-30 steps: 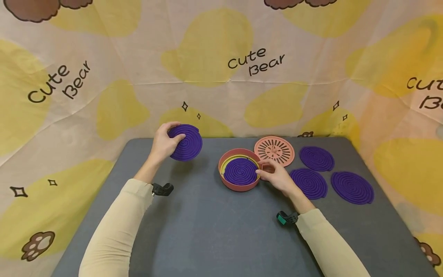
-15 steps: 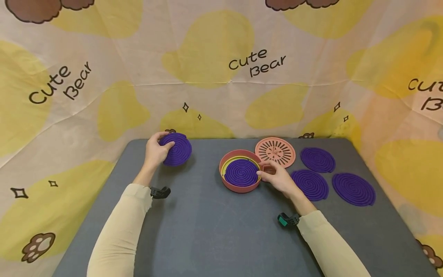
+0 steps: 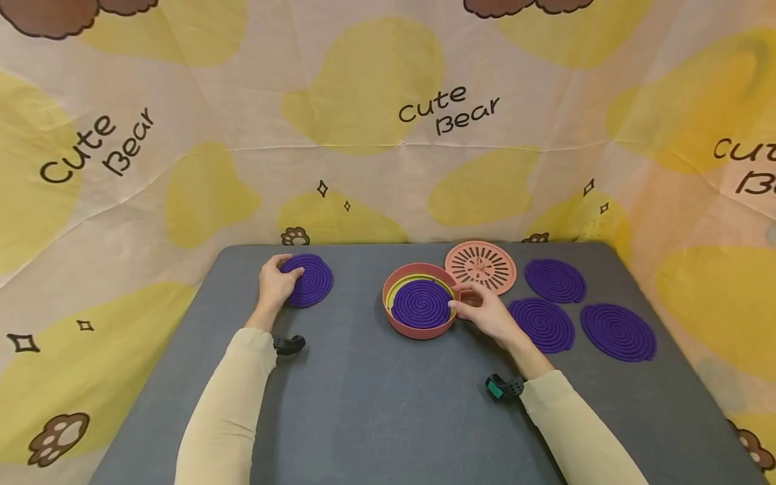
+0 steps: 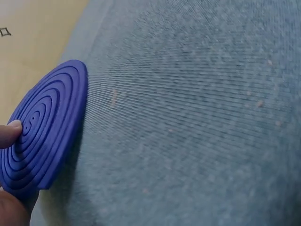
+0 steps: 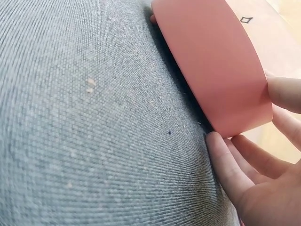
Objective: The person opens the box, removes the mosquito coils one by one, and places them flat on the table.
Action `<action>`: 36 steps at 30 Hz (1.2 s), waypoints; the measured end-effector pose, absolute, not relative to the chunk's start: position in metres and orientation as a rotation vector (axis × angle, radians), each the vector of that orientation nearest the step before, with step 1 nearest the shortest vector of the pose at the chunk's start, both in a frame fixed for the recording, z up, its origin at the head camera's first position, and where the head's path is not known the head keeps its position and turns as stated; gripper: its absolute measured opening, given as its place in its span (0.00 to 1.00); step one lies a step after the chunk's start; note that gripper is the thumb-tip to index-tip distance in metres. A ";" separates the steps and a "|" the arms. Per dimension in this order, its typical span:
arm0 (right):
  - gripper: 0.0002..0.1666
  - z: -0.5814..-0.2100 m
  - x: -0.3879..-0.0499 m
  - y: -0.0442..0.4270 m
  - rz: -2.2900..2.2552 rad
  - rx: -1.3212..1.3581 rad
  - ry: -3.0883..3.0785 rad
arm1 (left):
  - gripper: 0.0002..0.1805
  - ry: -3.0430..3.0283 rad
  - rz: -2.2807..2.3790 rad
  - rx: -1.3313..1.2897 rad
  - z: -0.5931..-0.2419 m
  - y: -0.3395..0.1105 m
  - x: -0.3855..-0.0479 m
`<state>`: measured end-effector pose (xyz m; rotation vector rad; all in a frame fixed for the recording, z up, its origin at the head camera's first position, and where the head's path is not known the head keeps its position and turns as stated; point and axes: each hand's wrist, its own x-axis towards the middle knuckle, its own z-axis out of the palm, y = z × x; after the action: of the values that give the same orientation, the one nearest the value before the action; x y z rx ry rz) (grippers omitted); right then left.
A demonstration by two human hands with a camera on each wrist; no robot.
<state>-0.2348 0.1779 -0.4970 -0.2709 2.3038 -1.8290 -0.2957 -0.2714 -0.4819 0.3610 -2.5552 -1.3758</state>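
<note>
My left hand [image 3: 275,288] pinches a purple mosquito coil [image 3: 313,286] by its left edge, thumb on top, at the table's back left. In the left wrist view the coil [image 4: 52,117] is tilted, its far edge close to the tabletop. My right hand [image 3: 487,313] grips the right side of a round pink mosquito coil holder [image 3: 420,333]. The right wrist view has the thumb at the rim and the fingers against the outer wall [image 5: 216,66]. Inside the holder lies another purple coil [image 3: 421,304], with something yellow [image 3: 397,289] showing around its edge.
A slotted pink lid [image 3: 503,266] lies behind the holder. Three more purple coils lie to the right: a back one [image 3: 556,280], a front one [image 3: 545,323] partly behind my right hand, and an outer one [image 3: 618,331]. A patterned cloth [image 3: 364,81] hangs behind the grey table [image 3: 376,417].
My left hand has lowered the coil to the table's back left, moving it down and slightly left. The coil now lies flatter. My right hand and the holder have stayed in place.
</note>
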 end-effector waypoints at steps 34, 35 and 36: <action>0.27 -0.499 -0.233 0.176 -1.818 -0.287 2.313 | 0.27 -2.898 -1.019 -0.034 -0.450 -0.235 -0.282; 0.27 -0.498 -0.233 0.177 -1.818 -0.285 2.311 | 0.27 -2.893 -1.021 -0.060 -0.446 -0.231 -0.280; 0.27 -0.498 -0.233 0.177 -1.818 -0.284 2.312 | 0.26 -2.885 -1.023 -0.088 -0.442 -0.226 -0.278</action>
<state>-0.2327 0.1768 -0.4978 -0.2844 2.3117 -1.8177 -0.2783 -0.2257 -0.4421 -0.0882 -2.8847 -1.0232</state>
